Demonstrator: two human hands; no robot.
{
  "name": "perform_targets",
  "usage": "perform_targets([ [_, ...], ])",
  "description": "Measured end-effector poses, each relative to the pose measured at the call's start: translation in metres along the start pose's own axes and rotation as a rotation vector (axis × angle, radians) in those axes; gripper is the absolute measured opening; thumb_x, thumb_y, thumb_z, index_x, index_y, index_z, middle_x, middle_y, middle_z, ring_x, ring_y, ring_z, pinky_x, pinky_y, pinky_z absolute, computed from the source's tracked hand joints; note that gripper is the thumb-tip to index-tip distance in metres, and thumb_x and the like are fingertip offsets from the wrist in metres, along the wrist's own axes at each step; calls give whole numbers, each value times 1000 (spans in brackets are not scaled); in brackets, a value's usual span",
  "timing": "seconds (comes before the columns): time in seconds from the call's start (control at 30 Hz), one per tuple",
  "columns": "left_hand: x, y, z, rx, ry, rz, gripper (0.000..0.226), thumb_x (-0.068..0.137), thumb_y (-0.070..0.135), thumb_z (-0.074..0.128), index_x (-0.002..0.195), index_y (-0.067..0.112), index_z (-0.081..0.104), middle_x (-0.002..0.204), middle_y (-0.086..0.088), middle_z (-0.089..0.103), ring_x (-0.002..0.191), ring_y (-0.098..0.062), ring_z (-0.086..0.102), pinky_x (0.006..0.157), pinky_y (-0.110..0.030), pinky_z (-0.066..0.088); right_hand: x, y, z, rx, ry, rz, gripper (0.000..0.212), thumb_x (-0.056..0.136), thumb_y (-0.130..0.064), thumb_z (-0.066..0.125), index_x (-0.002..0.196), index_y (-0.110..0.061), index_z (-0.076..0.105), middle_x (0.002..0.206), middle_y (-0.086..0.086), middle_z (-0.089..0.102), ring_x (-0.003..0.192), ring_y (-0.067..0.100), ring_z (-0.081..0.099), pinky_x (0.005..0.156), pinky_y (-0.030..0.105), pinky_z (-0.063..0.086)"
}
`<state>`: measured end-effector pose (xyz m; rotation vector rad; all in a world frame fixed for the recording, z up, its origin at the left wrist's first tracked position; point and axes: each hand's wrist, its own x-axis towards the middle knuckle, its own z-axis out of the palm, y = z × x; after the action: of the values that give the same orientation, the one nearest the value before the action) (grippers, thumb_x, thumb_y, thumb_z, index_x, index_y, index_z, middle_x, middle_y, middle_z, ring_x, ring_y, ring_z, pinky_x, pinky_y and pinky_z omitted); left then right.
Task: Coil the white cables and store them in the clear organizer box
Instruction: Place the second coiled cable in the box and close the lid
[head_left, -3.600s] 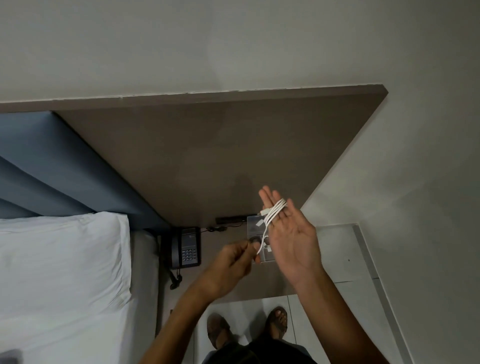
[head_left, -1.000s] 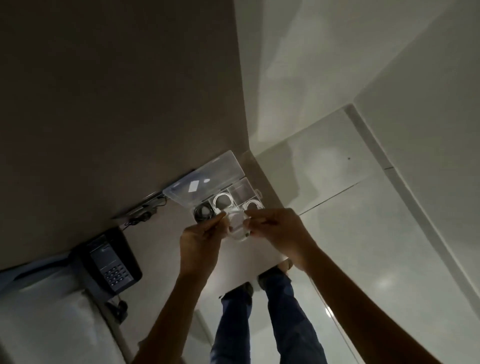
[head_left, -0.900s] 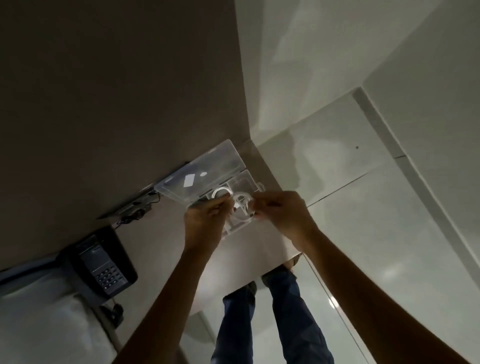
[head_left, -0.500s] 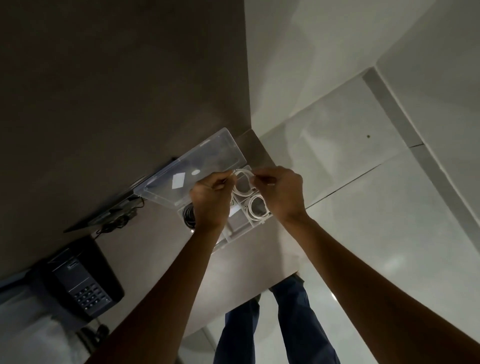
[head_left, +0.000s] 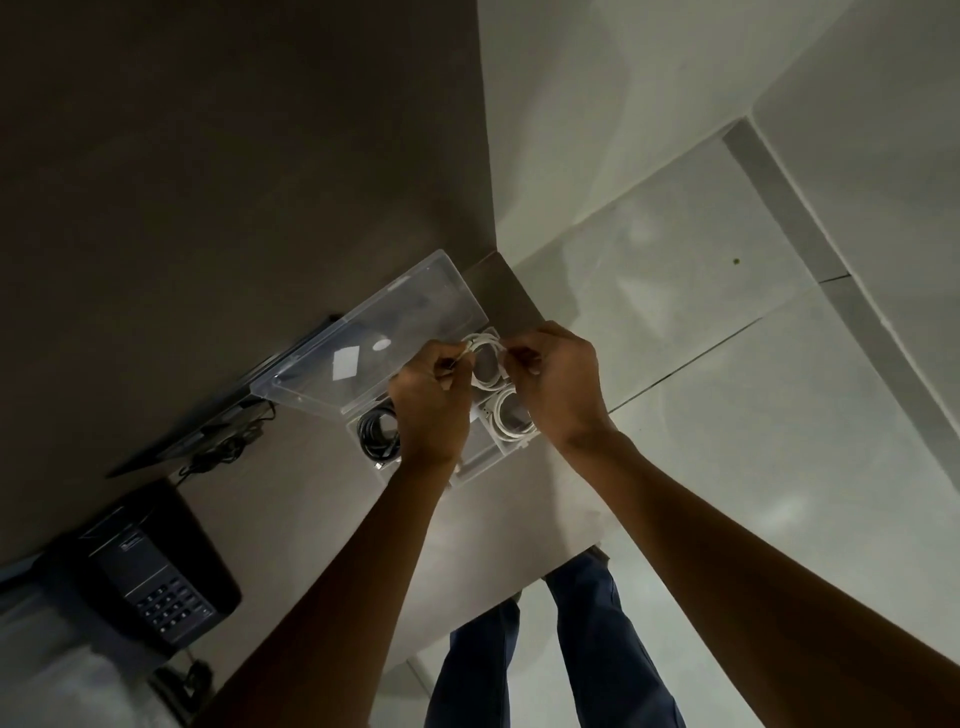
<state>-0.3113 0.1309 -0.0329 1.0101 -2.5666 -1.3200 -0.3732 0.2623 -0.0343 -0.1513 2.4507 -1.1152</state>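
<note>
A clear organizer box (head_left: 480, 461) lies on the small table with its transparent lid (head_left: 363, 345) swung up against the dark wall panel. My left hand (head_left: 431, 410) and my right hand (head_left: 558, 384) both pinch a coiled white cable (head_left: 485, 358) over the box's far compartment. Another coiled white cable (head_left: 511, 415) rests in the compartment just in front of it, partly hidden by my right hand. A black coiled cable (head_left: 379, 431) fills the left compartment.
A black desk telephone (head_left: 150, 566) sits at the table's near left. A dark strip with black wires (head_left: 218, 441) runs along the wall behind the box. The pale table top (head_left: 322, 499) ends to the right above the tiled floor (head_left: 727, 415), where my legs show.
Earlier the white cable was wound round my right hand's fingers in the air. Since then both hands have carried the coil down over the open box, and the view has come closer.
</note>
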Motion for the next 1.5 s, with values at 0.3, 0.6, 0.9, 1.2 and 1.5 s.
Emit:
perform_targets([
  [0.3,9,5,0,253,-108,135,15,98,7,72,107,-4,77,102,-19,82,93,-30,80,85,-21,49,4,7,2,-76,35,-136,20,94,-21,82,106,-6,81,100,12,83,86,27,77,83,25,58],
  [0.6,8,10,6,334,-153,126,18,102,9,67,109,-4,77,99,-21,81,91,-32,79,86,-34,61,-2,14,-11,-140,-116,-292,49,85,-23,89,130,-7,76,126,14,78,107,32,76,102,42,62],
  [0.9,8,9,5,428,-215,116,22,103,11,65,118,0,77,111,-19,81,100,-31,80,93,-38,63,0,20,-10,-45,-108,-192,43,84,-17,90,123,-7,78,121,13,80,103,29,78,101,46,63],
  [1.2,2,18,11,575,-358,71,31,106,16,62,131,1,69,128,-16,76,118,-26,75,103,-32,57,13,13,2,96,-40,20,21,85,-11,89,104,-5,81,102,11,83,84,15,71,86,25,59],
  [1.5,16,14,9,741,-350,100,27,104,17,65,125,3,72,120,-14,79,108,-26,80,96,-33,62,3,17,8,-121,-81,-102,29,90,-16,85,117,-6,80,122,15,76,108,34,74,102,32,56],
])
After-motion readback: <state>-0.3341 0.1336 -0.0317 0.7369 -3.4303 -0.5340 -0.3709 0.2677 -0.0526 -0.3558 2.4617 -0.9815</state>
